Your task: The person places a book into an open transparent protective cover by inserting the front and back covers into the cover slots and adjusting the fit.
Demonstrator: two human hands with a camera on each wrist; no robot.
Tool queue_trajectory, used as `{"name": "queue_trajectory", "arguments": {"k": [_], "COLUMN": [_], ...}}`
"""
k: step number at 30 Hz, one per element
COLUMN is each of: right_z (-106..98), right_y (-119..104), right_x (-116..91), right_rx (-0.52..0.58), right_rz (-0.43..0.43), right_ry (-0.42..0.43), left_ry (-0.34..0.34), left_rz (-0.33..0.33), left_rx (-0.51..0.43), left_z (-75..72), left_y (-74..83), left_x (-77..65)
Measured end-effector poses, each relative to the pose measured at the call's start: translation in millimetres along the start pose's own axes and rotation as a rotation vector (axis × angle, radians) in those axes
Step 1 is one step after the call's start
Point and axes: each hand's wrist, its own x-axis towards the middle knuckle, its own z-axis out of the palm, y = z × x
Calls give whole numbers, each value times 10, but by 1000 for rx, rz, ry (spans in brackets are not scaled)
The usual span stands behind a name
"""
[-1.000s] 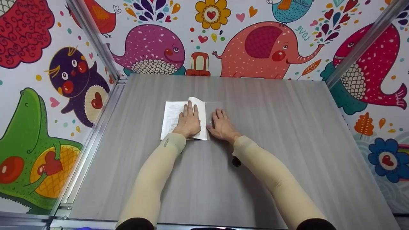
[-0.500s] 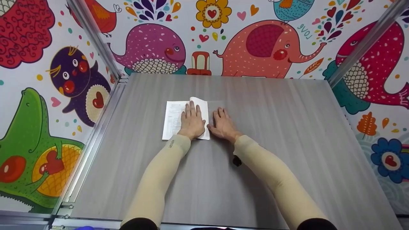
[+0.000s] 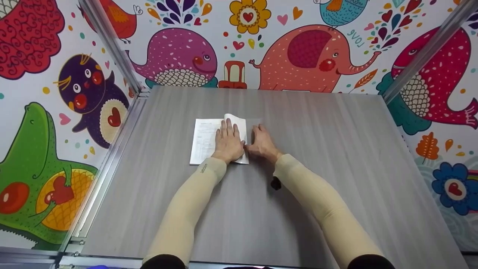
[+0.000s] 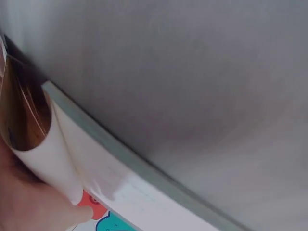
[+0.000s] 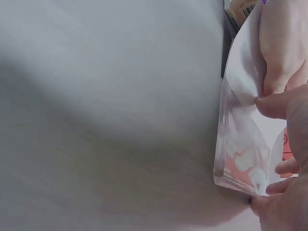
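Observation:
An open book [image 3: 204,144] with printed pages lies on the table. My left hand [image 3: 228,145] rests flat on it, fingers straight, over a white sheet [image 3: 241,130] whose far corner curls up. A clear plastic cover [image 5: 236,149] juts from the book's right side. There my right hand [image 3: 262,144] bends its fingers at the plastic's edge, with its thumb [image 5: 275,105] against the white sheet. In the left wrist view, the sheet [image 4: 53,166] bows up in a loop above the book's edge [image 4: 139,163], beside the left hand [image 4: 29,199].
The grey wood-grain table [image 3: 325,149] extends around the book. A metal frame rail [image 3: 108,175] runs along its left side. Cartoon-printed panels [image 3: 231,37] stand behind and at both sides.
My left hand has slid right across the book with the white sheet, closer to my right hand. The right hand's fingers have gone from flat to bent.

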Motion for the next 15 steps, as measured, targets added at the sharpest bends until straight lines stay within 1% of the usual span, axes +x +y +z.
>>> {"name": "queue_trajectory", "arguments": {"k": [4, 8, 11, 15], "right_z": [-2, -3, -1, 5], "right_y": [5, 36, 92, 208], "right_x": [7, 42, 85, 172], "right_rx": [-29, -50, -61, -42], "right_rz": [0, 6, 7, 23], "right_ry": [-37, -45, -29, 31], "left_ry": [9, 16, 8, 20], "left_rz": [5, -2, -4, 0], "left_rx": [32, 21, -4, -51], "left_z": [-15, -5, 20, 40], "left_y": [8, 25, 44, 73], "left_x": [-46, -24, 8, 24]}}
